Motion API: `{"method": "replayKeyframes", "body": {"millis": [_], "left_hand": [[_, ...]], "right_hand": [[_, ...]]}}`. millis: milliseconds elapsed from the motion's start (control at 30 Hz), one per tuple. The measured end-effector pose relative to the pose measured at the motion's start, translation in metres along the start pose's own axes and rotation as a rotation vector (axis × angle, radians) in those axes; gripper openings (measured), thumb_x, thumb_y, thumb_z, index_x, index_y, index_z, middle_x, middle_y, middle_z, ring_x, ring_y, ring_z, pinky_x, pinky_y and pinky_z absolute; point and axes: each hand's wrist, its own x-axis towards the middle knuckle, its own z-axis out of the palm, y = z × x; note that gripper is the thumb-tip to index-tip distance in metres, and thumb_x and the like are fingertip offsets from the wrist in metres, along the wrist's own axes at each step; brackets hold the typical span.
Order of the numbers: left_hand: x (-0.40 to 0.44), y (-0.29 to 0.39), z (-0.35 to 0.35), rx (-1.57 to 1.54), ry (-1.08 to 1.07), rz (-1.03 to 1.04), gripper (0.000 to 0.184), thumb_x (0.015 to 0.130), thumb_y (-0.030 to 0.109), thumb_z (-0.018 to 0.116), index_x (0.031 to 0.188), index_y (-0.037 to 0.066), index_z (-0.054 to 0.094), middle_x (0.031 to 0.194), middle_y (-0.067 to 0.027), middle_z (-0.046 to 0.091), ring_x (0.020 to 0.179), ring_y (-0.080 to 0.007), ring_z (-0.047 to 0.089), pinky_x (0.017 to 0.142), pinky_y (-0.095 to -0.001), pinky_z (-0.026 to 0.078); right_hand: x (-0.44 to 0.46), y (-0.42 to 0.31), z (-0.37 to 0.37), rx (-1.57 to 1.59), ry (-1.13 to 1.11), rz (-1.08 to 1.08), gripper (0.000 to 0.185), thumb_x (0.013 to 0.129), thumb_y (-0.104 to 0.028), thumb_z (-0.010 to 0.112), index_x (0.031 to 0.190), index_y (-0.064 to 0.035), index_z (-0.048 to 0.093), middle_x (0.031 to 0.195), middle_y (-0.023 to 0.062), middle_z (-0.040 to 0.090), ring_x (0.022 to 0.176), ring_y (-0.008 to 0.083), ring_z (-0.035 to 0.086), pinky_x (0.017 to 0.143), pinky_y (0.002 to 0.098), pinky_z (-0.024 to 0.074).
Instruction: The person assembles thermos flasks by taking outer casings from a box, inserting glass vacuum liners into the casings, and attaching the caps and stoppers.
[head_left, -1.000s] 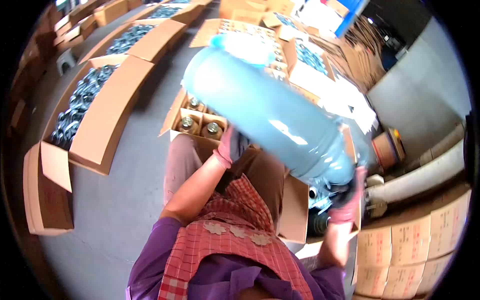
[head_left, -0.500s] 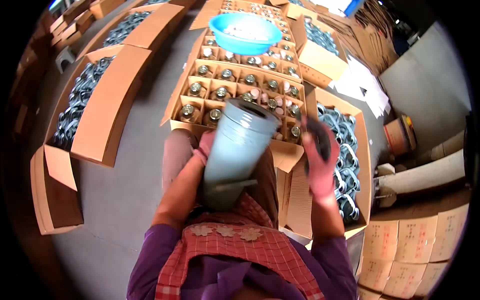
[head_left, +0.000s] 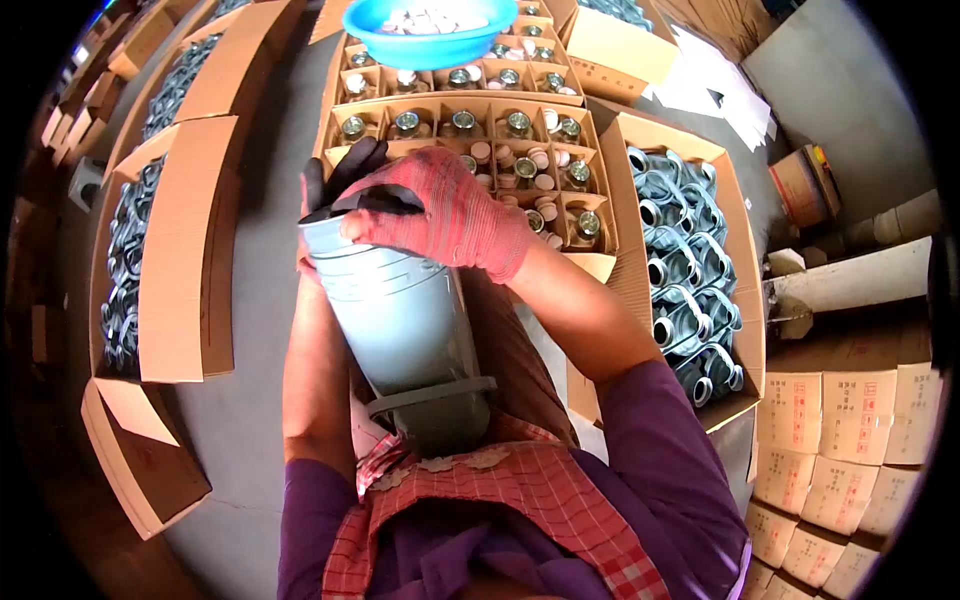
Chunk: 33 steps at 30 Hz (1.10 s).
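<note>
A tall blue-grey plastic container [head_left: 400, 310] leans between my knees, its rim toward the upper left. A band or handle [head_left: 430, 395] of like colour crosses its lower part. My right hand [head_left: 440, 215], in a red glove with dark fingers, is closed over the rim with the thumb against the outer wall. My left hand [head_left: 345, 180] grips the far left side near the rim, mostly hidden by the container and my right hand. Whether anything small sits under the right fingers cannot be seen.
Ahead stands a divided carton [head_left: 480, 105] of glass bottles with loose pale caps. A blue basin [head_left: 430, 50] of white pieces rests beyond it. Cartons of blue-grey plastic parts stand at right [head_left: 690, 270] and left [head_left: 187, 280]. Stacked boxes [head_left: 830, 410] are at lower right.
My right hand has come from beside the right carton to the container's rim. The container's top has swung left, and my left hand has moved up toward the rim.
</note>
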Motion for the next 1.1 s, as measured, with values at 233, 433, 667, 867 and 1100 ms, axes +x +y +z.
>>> {"method": "replayKeyframes", "body": {"millis": [233,433,667,867,1100], "left_hand": [[-0.035,0.066,0.034,0.614,-0.620,0.470,0.079,0.088,0.066,0.043,0.146,0.014,0.031,0.153,-0.0164,0.022,0.141,-0.0345,0.023,0.115,-0.0530,0.012],[-0.023,0.069,0.009,0.961,-0.463,0.373,0.061,0.090,0.051,0.053,0.132,0.007,0.047,0.129,-0.0199,0.047,0.117,-0.0375,0.047,0.099,-0.0538,0.034],[-0.021,0.060,0.128,1.827,0.345,0.671,0.034,0.071,0.021,0.074,0.096,-0.002,0.068,0.082,-0.0115,0.068,0.075,-0.0217,0.063,0.072,-0.0327,0.052],[0.017,0.077,0.130,2.103,0.140,0.014,0.043,0.075,0.024,0.072,0.111,0.004,0.064,0.101,-0.0184,0.066,0.090,-0.0269,0.066,0.081,-0.0346,0.051],[0.013,0.076,0.113,2.282,0.019,-0.166,0.063,0.057,0.024,0.079,0.115,0.009,0.061,0.106,-0.0181,0.063,0.100,-0.0359,0.060,0.090,-0.0409,0.048]], "right_hand": [[-0.046,0.120,0.003,-0.257,0.036,0.158,0.046,0.085,-0.039,0.063,0.115,-0.0044,0.063,0.096,0.0155,0.068,0.081,0.0224,0.065,0.076,0.0338,0.0499],[-0.048,0.088,-0.016,0.312,0.124,0.507,0.034,0.083,-0.028,0.068,0.109,-0.0066,0.066,0.095,0.0153,0.068,0.084,0.0288,0.066,0.076,0.0366,0.0507],[-0.132,0.183,0.055,-0.714,-0.516,0.818,0.069,0.082,-0.044,0.064,0.138,-0.0108,0.043,0.103,0.0141,0.065,0.095,0.0287,0.064,0.077,0.0405,0.0511],[-0.135,0.196,0.061,-0.677,-0.624,0.749,0.078,0.081,-0.043,0.065,0.143,-0.0073,0.034,0.100,0.0142,0.065,0.095,0.0292,0.064,0.077,0.0406,0.0509],[-0.121,0.162,0.035,-0.671,-0.323,0.726,0.068,0.081,-0.037,0.065,0.139,-0.0128,0.039,0.100,0.0142,0.065,0.090,0.0302,0.063,0.076,0.0422,0.0502]]}}
